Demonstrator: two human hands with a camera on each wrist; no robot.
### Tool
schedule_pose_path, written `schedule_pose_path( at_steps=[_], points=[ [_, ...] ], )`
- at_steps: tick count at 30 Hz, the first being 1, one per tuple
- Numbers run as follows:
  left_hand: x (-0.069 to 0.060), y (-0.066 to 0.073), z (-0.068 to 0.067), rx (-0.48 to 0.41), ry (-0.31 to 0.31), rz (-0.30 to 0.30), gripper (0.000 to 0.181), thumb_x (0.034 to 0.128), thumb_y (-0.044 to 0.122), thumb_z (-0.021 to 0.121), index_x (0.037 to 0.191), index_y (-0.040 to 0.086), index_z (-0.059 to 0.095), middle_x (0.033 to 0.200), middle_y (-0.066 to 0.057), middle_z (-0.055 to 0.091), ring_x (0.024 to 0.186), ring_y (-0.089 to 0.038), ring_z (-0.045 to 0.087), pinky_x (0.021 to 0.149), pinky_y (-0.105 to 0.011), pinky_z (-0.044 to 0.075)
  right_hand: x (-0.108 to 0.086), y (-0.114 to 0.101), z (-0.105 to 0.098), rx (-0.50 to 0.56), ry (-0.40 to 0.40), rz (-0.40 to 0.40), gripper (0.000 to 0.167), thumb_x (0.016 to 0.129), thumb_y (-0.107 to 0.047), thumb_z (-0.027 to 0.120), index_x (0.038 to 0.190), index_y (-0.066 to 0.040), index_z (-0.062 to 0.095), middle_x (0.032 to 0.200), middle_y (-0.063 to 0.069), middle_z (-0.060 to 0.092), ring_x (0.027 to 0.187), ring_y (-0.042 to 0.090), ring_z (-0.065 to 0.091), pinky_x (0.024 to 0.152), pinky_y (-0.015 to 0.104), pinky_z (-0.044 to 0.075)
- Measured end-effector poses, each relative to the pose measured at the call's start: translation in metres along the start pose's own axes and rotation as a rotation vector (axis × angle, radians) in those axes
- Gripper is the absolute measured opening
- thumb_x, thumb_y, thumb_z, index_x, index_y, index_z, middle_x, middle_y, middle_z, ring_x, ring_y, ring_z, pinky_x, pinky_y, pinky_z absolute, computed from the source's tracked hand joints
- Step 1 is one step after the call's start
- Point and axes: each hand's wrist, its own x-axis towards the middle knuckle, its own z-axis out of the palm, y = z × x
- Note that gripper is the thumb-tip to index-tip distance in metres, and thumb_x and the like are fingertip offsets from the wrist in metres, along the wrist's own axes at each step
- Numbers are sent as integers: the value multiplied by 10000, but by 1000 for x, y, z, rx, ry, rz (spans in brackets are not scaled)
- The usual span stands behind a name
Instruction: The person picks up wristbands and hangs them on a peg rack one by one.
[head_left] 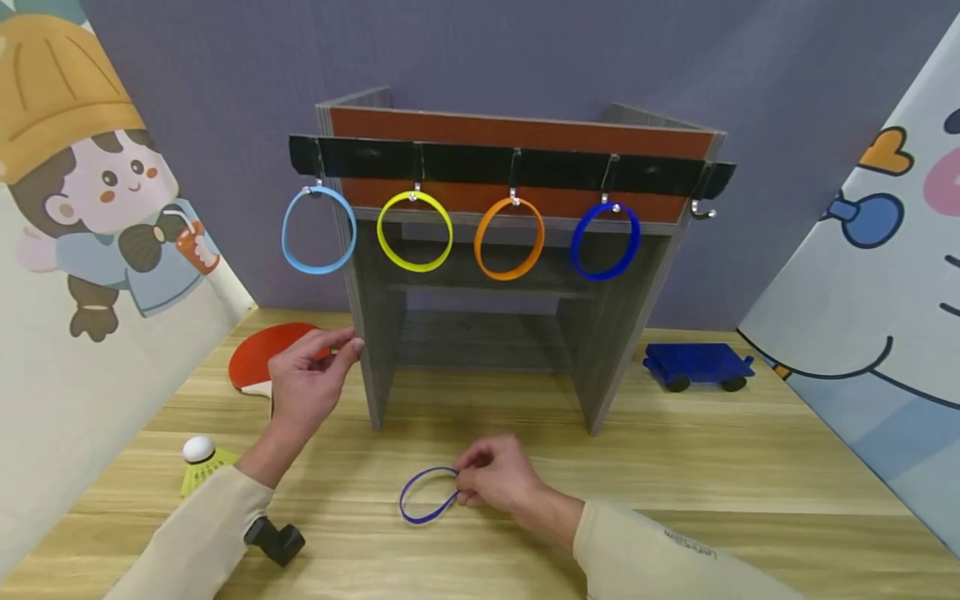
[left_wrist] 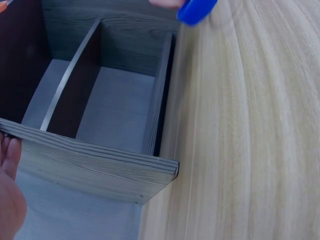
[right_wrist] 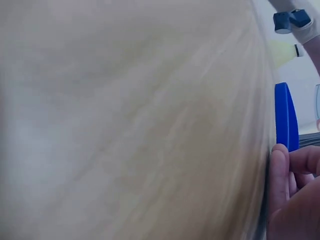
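A blue wristband is pinched between the thumb and fingers of my right hand, low over the tabletop. The right wrist view shows the same band edge-on above the fingertips. My left hand touches the front edge of the grey shelf unit's left panel; in the left wrist view its fingers lie along the panel's outer side. From hooks on the unit's black rail hang a light blue band, a yellow band, an orange band and a dark blue band.
A bare hook is at the rail's right end. Left of the unit lie a red table tennis paddle and a yellow shuttlecock. On the right stands a blue toy cart. Printed panels flank the wooden table.
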Motion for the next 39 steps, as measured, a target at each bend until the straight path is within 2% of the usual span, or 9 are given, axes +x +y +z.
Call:
schedule_pose_path(
  at_steps=[5,11,14,18,22,32,39],
  points=[
    [-1,-5,0,-18,9,-6,222,693,-248,690,892,-151,687,732,-229,619,624,-126,651,578,-149,508,-11,-4,-10,16,-23,-23,156,725,132,623,876,109,655,767,193,617,583,190,643,567,309,563],
    [-5,-26,-4,-21,10,-17,241,709,-194,723,921,-79,722,750,-167,642,632,-122,648,581,-156,511,-23,-11,-20,69,-41,-30,168,757,116,618,923,143,633,823,178,602,652,246,664,620,341,570],
    [-4,-18,-3,-32,14,-4,238,702,-212,714,912,-101,713,735,-184,632,622,-126,642,579,-150,507,-29,-15,-22,101,-41,-25,180,762,108,627,934,162,625,829,174,591,665,257,668,638,347,570],
    [-1,0,0,-59,19,12,235,681,-267,678,885,-151,688,712,-222,609,614,-115,640,579,-134,498,-37,-22,-28,162,-37,-15,199,760,117,642,944,184,609,852,178,574,671,257,669,663,349,568],
    [0,0,0,-54,19,10,229,683,-262,682,884,-153,687,712,-225,609,616,-113,644,579,-136,500,-43,-28,-37,210,-24,-9,200,753,124,652,942,176,614,852,188,594,673,247,672,678,360,566],
    [0,-2,0,-56,17,18,224,685,-257,683,882,-151,688,724,-217,619,621,-102,646,576,-132,496,-53,-49,-73,192,77,-38,180,769,114,672,941,145,631,840,207,618,715,269,687,685,358,564],
    [0,-1,0,-64,12,16,239,681,-266,681,893,-157,684,725,-227,616,623,-115,648,583,-140,503,-62,-63,-94,252,114,-111,121,795,132,652,910,95,654,855,195,618,732,252,684,715,369,559]
  ],
)
